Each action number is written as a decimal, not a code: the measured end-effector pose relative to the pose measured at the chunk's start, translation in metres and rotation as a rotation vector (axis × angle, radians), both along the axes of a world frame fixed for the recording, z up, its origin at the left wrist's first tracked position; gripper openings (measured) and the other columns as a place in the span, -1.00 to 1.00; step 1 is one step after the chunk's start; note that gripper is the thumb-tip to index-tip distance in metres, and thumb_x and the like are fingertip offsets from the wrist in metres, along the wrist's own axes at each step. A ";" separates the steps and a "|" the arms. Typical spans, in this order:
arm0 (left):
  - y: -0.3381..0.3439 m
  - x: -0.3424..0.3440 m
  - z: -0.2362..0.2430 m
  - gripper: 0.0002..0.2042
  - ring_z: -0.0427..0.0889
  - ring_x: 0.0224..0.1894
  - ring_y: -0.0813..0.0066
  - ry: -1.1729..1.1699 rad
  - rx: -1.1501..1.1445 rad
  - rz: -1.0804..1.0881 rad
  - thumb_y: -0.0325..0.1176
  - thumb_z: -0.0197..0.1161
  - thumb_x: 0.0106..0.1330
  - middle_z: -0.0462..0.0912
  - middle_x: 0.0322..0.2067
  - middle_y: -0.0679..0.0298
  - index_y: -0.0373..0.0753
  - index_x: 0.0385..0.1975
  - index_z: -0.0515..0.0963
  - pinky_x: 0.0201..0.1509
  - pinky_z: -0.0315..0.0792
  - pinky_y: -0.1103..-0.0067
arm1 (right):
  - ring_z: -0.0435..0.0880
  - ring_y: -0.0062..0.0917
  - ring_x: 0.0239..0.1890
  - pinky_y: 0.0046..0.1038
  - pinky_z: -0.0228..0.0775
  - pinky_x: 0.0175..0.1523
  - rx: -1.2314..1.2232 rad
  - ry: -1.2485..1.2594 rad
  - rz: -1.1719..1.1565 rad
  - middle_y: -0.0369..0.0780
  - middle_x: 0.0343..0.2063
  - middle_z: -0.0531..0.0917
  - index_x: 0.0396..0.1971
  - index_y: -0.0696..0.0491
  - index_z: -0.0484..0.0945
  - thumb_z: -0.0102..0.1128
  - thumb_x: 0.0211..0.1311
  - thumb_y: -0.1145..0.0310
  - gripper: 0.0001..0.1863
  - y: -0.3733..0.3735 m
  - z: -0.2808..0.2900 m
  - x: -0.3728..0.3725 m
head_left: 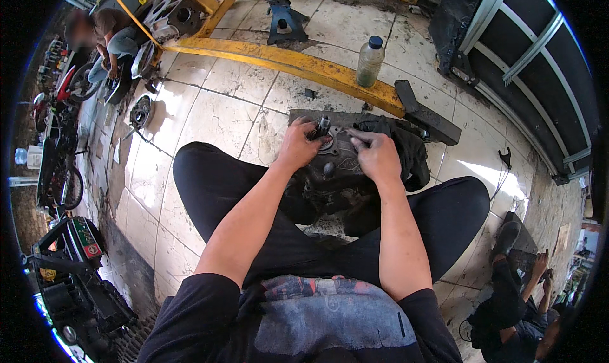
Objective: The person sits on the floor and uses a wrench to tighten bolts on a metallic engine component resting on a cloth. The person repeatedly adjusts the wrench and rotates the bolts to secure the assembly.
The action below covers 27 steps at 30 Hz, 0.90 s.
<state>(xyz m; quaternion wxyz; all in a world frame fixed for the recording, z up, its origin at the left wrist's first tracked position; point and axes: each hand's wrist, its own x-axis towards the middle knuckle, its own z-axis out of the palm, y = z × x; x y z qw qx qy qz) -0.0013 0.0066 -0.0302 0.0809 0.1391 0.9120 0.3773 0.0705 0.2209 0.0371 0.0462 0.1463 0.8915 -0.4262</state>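
Note:
A dark, greasy metal gearbox-like housing (347, 162) sits on the floor between my bent legs. A short metal shaft (324, 123) stands up from a round flange (334, 149) on its top. My left hand (300, 145) is closed around the base of the shaft, thumb on the near side; its fingertips are partly hidden. My right hand (379, 157) is over the right side of the housing, blackened with grease. Its index finger and thumb reach toward the flange, apart, and I see nothing between them. A dark cloth (413, 154) lies beside it.
A yellow steel frame (279, 58) crosses the floor ahead, with a capped bottle (370, 62) beside it and a blue jack stand (283, 22) beyond. One person (114, 36) sits far left near motorcycles (63, 154); another person (517, 309) is at lower right.

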 end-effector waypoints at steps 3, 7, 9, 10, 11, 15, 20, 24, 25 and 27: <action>0.000 0.003 -0.004 -0.53 0.56 0.23 -0.21 0.144 0.012 0.009 -0.13 0.61 0.09 0.65 0.07 -0.22 -0.37 -0.12 0.74 0.32 0.46 0.20 | 0.76 -0.07 -0.08 -0.12 0.61 0.03 0.107 -0.001 0.085 -0.04 -0.15 0.78 -0.04 -0.29 0.81 0.27 0.36 0.08 -0.74 -0.033 0.023 -0.001; 0.001 0.004 0.003 -0.57 0.59 0.16 -0.21 0.117 0.055 0.013 -0.14 0.61 0.09 0.68 0.02 -0.18 -0.38 -0.19 0.74 0.25 0.50 0.19 | 0.76 -0.04 -0.09 -0.09 0.61 0.02 0.190 -0.139 -0.091 -0.02 -0.17 0.78 -0.04 -0.22 0.80 0.23 0.38 0.09 -0.72 -0.035 0.026 -0.003; 0.003 0.004 0.016 -0.58 0.59 0.14 -0.21 0.059 0.055 0.017 -0.14 0.60 0.10 0.68 0.01 -0.16 -0.39 -0.21 0.74 0.23 0.50 0.19 | 0.76 -0.03 -0.09 -0.08 0.61 0.01 0.217 -0.094 -0.249 -0.01 -0.18 0.78 -0.02 -0.19 0.80 0.21 0.40 0.09 -0.70 -0.011 0.006 0.002; 0.002 0.006 0.014 -0.58 0.59 0.14 -0.20 0.101 0.049 0.018 -0.14 0.60 0.10 0.68 0.00 -0.15 -0.39 -0.21 0.74 0.23 0.50 0.19 | 0.76 -0.03 -0.09 -0.09 0.61 0.01 0.235 -0.095 -0.256 -0.01 -0.17 0.77 -0.02 -0.17 0.80 0.19 0.42 0.09 -0.70 0.005 0.002 0.004; 0.002 0.007 0.010 -0.58 0.60 0.14 -0.19 0.142 0.040 0.015 -0.14 0.60 0.10 0.69 0.00 -0.15 -0.39 -0.21 0.74 0.23 0.51 0.19 | 0.76 -0.03 -0.08 -0.09 0.61 0.01 0.249 -0.099 -0.268 0.00 -0.17 0.77 -0.02 -0.16 0.79 0.18 0.44 0.09 -0.69 0.013 0.007 0.003; 0.002 0.005 0.003 -0.58 0.60 0.13 -0.16 0.156 0.041 0.024 -0.17 0.58 0.11 0.68 -0.01 -0.14 -0.37 -0.17 0.74 0.22 0.51 0.19 | 0.75 -0.02 -0.10 -0.06 0.60 0.00 0.237 0.005 0.006 -0.03 -0.19 0.77 -0.01 -0.19 0.78 0.18 0.41 0.09 -0.69 -0.040 0.031 0.004; 0.003 0.001 -0.002 -0.57 0.60 0.12 -0.16 0.195 0.070 -0.005 -0.20 0.57 0.10 0.68 -0.01 -0.14 -0.35 -0.11 0.74 0.20 0.52 0.19 | 0.76 0.01 -0.12 -0.02 0.59 0.00 0.278 -0.061 -0.134 0.01 -0.26 0.78 -0.02 -0.20 0.78 0.15 0.42 0.09 -0.70 -0.057 0.011 0.006; 0.005 0.004 -0.003 -0.58 0.61 0.11 -0.16 0.180 0.119 0.005 -0.22 0.58 0.07 0.68 -0.02 -0.15 -0.35 -0.12 0.74 0.19 0.52 0.20 | 0.76 0.02 -0.12 0.00 0.59 -0.01 0.302 -0.042 -0.206 0.02 -0.25 0.78 -0.02 -0.14 0.76 0.10 0.47 0.10 -0.68 -0.054 -0.002 0.014; 0.005 0.006 0.000 -0.58 0.61 0.11 -0.16 0.176 0.117 0.015 -0.22 0.58 0.07 0.68 -0.02 -0.15 -0.35 -0.12 0.74 0.19 0.52 0.20 | 0.76 0.02 -0.11 0.00 0.59 -0.02 0.295 -0.056 -0.252 0.02 -0.24 0.78 -0.02 -0.13 0.76 0.09 0.49 0.11 -0.68 -0.044 -0.005 0.013; 0.002 0.006 0.003 -0.57 0.61 0.12 -0.17 0.169 0.107 0.012 -0.22 0.58 0.07 0.68 -0.01 -0.16 -0.36 -0.12 0.74 0.20 0.52 0.20 | 0.76 0.02 -0.12 0.00 0.59 -0.05 0.253 -0.048 -0.305 0.01 -0.25 0.78 -0.03 -0.12 0.76 0.07 0.50 0.10 -0.68 -0.029 0.000 0.014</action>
